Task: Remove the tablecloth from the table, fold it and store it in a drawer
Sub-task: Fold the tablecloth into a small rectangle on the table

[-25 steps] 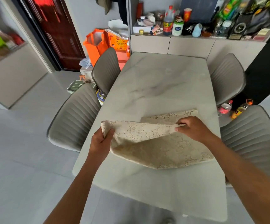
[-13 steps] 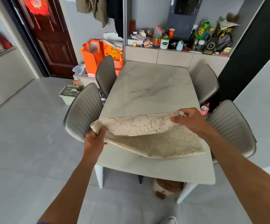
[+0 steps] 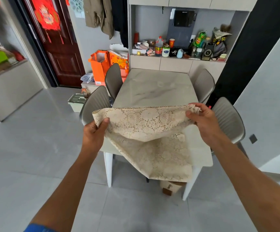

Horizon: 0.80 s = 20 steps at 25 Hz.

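Above the table [image 3: 154, 87], both hands pinch the tablecloth [image 3: 146, 131], seemingly folded.

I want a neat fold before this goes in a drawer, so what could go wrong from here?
The beige lace tablecloth is pinched only at its top corners by the left hand and the right hand, so the loose layers sagging between them may slide out of line. Its lower corner hangs near the edge of the white marble-look table and might catch there or drag as it is carried off.

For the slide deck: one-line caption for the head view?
Both hands, left and right, hold a folded lace tablecloth above the table.
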{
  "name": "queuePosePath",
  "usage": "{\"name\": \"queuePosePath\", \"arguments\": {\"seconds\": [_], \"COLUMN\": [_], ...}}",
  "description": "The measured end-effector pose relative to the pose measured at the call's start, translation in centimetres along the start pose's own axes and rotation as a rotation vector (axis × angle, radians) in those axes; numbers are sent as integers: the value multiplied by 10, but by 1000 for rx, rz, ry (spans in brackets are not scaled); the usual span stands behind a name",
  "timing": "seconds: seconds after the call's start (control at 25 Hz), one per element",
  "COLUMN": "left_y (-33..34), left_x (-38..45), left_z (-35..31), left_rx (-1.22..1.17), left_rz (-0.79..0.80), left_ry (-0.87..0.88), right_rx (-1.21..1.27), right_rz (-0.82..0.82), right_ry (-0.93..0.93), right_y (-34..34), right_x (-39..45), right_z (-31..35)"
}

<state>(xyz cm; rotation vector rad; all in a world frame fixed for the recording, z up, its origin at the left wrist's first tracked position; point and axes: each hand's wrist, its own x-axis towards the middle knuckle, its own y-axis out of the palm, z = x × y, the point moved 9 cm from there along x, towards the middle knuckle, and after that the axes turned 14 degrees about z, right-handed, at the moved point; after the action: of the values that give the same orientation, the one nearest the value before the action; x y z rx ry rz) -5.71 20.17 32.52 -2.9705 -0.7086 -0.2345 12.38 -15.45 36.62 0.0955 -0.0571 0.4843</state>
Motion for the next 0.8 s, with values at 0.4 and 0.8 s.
{"name": "queuePosePath", "arguments": {"seconds": [0.4,0.8], "left_y": [6,2], "left_x": [-122,-131], "left_z": [-54,-68], "left_rx": [-42,-46], "left_rz": [25,125], "left_ry": [25,-29], "right_rx": [-40,-113], "right_rz": [-52,-86], "right_ry": [-88,180], "right_y": [3,7], "right_x": [-136,-186], "right_z": [33,-65]}}
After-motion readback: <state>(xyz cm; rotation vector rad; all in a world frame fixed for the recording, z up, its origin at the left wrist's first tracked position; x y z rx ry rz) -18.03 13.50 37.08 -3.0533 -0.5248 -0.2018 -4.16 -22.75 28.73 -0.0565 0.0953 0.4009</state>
